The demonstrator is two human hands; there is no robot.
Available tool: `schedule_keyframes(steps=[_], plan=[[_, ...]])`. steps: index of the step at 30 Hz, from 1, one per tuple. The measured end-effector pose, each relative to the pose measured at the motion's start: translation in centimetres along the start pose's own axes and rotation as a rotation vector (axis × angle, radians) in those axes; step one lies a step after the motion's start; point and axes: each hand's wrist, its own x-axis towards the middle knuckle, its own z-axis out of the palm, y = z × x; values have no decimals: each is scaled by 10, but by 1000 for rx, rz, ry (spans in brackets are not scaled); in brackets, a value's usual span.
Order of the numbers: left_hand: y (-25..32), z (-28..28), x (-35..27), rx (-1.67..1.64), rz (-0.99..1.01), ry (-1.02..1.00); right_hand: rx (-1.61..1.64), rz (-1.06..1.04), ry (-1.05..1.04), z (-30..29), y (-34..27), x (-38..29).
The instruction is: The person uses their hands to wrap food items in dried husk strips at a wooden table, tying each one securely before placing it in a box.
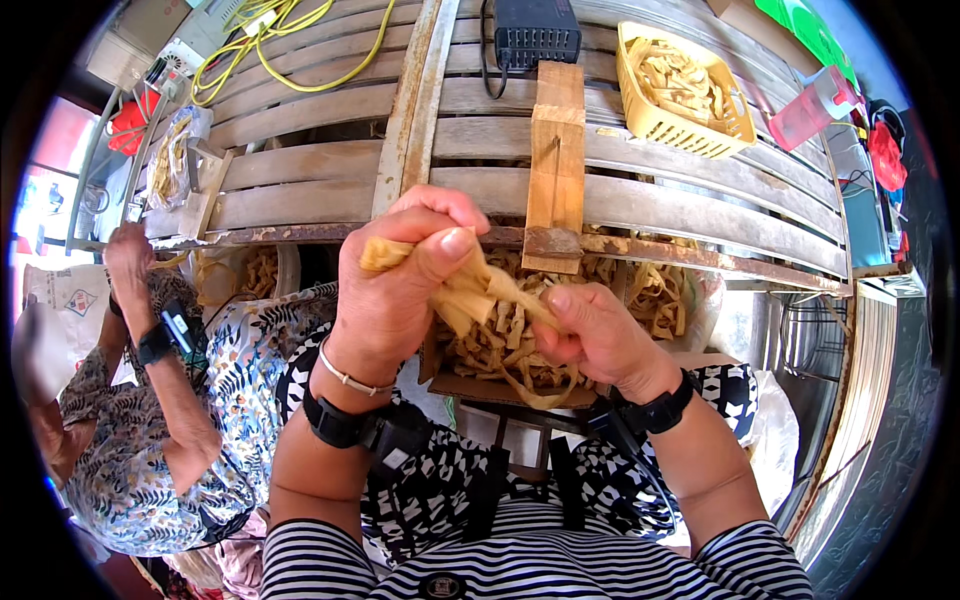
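My left hand (397,277) is closed around a folded bundle of pale yellow, fibrous strips (466,294). One strand runs taut from the bundle to my right hand (600,334), which pinches it between thumb and fingers. From the right hand a thin strip (541,397) curls down. Both hands are raised above a cardboard box (487,388) filled with similar dried strips (487,349). Just beyond them, a wooden block (556,180) with a dark slit along it sits across the table's front edge.
The slatted table (315,165) has a rusty metal edge. On it are a yellow plastic basket (694,139) of strips, a black power unit (536,34), a yellow cable (300,86) and a pink-tinted bottle (810,112). A co-worker (165,420) sits close on my left.
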Motion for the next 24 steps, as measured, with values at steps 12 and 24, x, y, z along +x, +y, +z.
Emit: schedule_keyframes(steps=[12,24], plan=[[-13,2,-2,-18,-584,-143,-166,76,277,-1,-8,8],[-82,20,41,218,-398,116,-1150,-250,931,-42,-20,45]])
